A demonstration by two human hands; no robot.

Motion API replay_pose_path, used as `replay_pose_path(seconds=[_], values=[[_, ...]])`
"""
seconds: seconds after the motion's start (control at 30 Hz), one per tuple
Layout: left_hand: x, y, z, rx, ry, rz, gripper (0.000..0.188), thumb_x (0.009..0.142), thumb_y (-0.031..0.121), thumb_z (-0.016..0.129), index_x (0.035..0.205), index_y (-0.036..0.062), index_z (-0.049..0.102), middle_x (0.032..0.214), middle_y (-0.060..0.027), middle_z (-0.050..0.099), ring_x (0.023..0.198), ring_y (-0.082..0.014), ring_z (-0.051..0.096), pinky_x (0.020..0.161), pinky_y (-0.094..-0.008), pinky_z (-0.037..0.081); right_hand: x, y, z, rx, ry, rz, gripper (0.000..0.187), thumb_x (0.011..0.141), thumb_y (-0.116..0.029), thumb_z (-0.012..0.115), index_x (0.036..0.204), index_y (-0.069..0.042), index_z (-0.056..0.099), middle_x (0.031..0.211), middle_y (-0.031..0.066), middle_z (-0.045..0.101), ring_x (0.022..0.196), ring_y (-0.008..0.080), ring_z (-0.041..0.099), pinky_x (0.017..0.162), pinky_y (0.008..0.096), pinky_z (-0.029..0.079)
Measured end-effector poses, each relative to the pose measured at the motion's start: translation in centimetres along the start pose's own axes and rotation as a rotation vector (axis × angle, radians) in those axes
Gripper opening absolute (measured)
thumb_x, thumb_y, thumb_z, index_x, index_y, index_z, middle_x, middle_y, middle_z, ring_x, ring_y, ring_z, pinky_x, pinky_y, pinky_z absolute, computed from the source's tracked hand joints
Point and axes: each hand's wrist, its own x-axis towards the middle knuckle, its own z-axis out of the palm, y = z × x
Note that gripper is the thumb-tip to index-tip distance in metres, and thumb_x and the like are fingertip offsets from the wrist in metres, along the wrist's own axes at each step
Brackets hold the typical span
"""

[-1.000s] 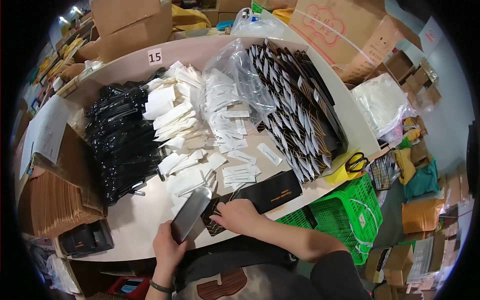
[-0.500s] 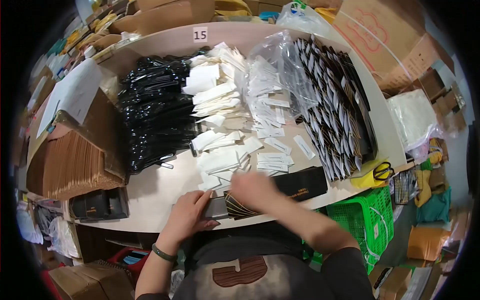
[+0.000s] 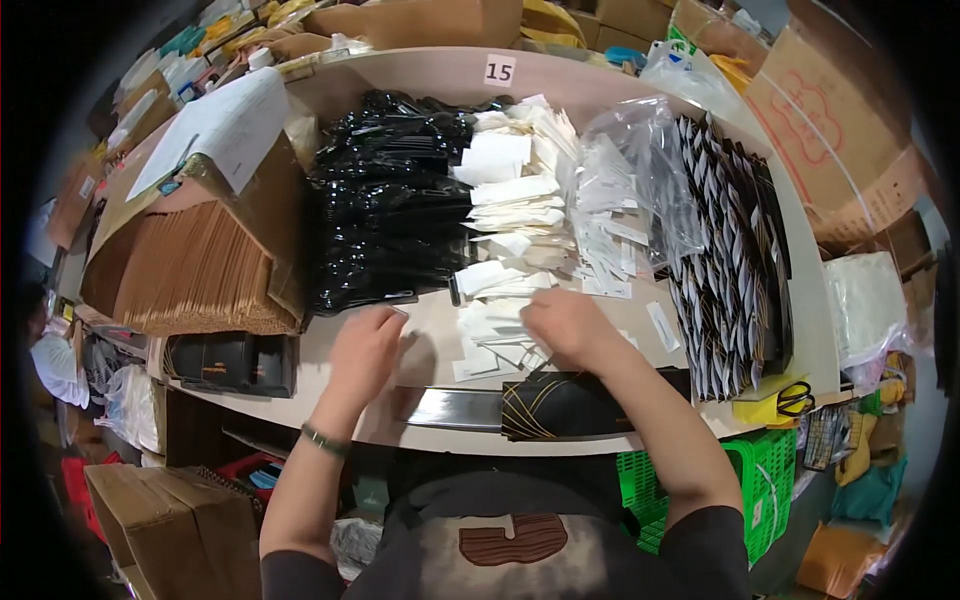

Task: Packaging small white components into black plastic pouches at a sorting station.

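My left hand (image 3: 366, 350) hovers over the table just in front of the heap of glossy black wrapped packets (image 3: 380, 245). Its fingers are drawn together, and what they hold, if anything, does not show. My right hand (image 3: 572, 328) reaches to the pile of white paper packets (image 3: 512, 190), fingertips pinched at the edge of a packet; whether that packet is lifted I cannot tell. Below the right wrist lies a black sleeve with gold lines (image 3: 560, 408). Beside it, a shiny metal strip (image 3: 447, 407) rests at the table's near edge.
On the left a carton (image 3: 255, 215) holds tightly packed brown sheets. Clear-wrapped slips (image 3: 610, 230) lie right of the white packets, beside a long row of black-and-gold sleeves (image 3: 722, 270). Scissors (image 3: 795, 398) sit at the right edge, above a green crate (image 3: 765, 490).
My left hand has left the metal strip and moved forward toward the black packets. My right hand has gone from the black sleeve to the white packets. The whole view has shifted.
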Motion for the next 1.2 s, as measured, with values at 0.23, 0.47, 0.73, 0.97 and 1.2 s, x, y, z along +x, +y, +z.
replay_pose_path(seconds=[0.23,0.47,0.73,0.97,1.2], values=[[9.2,-1.6,2.5,0.226,0.228,0.143,0.019,0.080,0.009,0.061,0.099,0.0082,0.065,0.107,-0.0085,0.061,0.102,-0.0282,0.059,0.085,-0.0389,0.049,2.0,-2.7,1.4,-0.268,-0.426,0.084,0.013,0.080,-0.014,0.062,0.087,-0.003,0.066,0.091,0.0149,0.067,0.088,0.0371,0.067,0.077,0.0449,0.055],[9.6,-3.2,-0.8,0.277,-0.112,0.345,0.010,0.078,0.012,0.065,0.088,0.0115,0.066,0.089,-0.0047,0.059,0.093,-0.0233,0.059,0.082,-0.0364,0.046,0.0,-10.5,3.6,0.221,-0.329,0.198,0.019,0.085,-0.020,0.063,0.095,-0.004,0.065,0.091,0.0182,0.065,0.089,0.0386,0.065,0.077,0.0480,0.053],[6.0,2.6,-4.9,-0.209,0.287,-0.068,0.038,0.079,-0.006,0.063,0.112,0.0089,0.071,0.088,-0.0079,0.057,0.081,-0.0286,0.062,0.069,-0.0381,0.051,-1.7,-11.1,6.4,0.416,-0.350,0.122,0.017,0.090,-0.008,0.058,0.105,-0.004,0.062,0.097,0.0134,0.059,0.087,0.0377,0.061,0.076,0.0464,0.053],[-1.8,6.0,-1.8,-0.641,-0.063,-0.215,0.019,0.089,-0.002,0.066,0.105,0.0059,0.071,0.089,-0.0121,0.066,0.077,-0.0291,0.064,0.072,-0.0361,0.052,-2.3,-14.1,5.3,0.043,-0.115,0.095,0.034,0.078,-0.015,0.071,0.108,-0.004,0.061,0.091,0.0128,0.062,0.086,0.0316,0.063,0.074,0.0469,0.050],[-5.0,8.7,3.3,-0.500,-0.148,-0.039,0.013,0.082,0.010,0.071,0.095,0.0075,0.068,0.090,-0.0118,0.067,0.089,-0.0317,0.064,0.077,-0.0410,0.051,-7.6,-10.4,4.1,0.089,0.177,0.169,0.032,0.081,-0.006,0.071,0.112,-0.003,0.066,0.110,0.0144,0.067,0.104,0.0335,0.063,0.090,0.0442,0.048]])
